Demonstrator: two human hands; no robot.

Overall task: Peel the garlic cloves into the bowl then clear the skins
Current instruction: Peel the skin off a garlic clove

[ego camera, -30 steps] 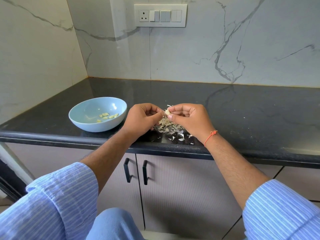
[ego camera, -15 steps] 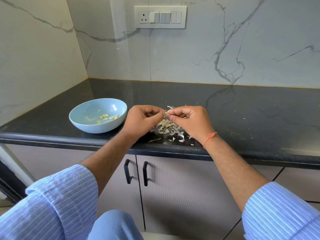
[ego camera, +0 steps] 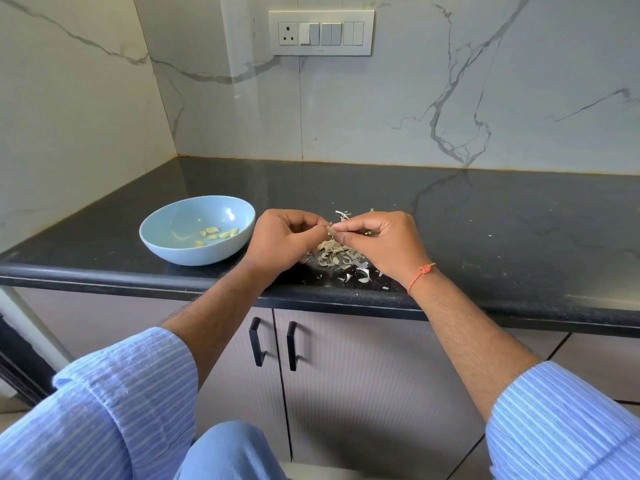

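Observation:
A light blue bowl point(ego camera: 166, 237) stands on the black countertop at the left, with several peeled garlic cloves point(ego camera: 216, 233) inside. My left hand point(ego camera: 282, 240) and my right hand point(ego camera: 382, 244) meet just right of the bowl, fingertips together, both pinching one small garlic clove point(ego camera: 330, 231) between them. Its skin looks partly lifted. Below the hands lies a pile of papery garlic skins point(ego camera: 337, 255), spreading toward the counter's front edge. Any unpeeled cloves under the hands are hidden.
The black countertop point(ego camera: 485, 237) runs to the right and back to a marble wall. A switch panel point(ego camera: 321, 32) sits on that wall. Cupboard doors with black handles point(ego camera: 273, 344) are below the counter edge.
The hands have stayed in place above the skins. The fingertips shifted on the clove, and my right hand turned slightly, with its fingers now lower over the clove.

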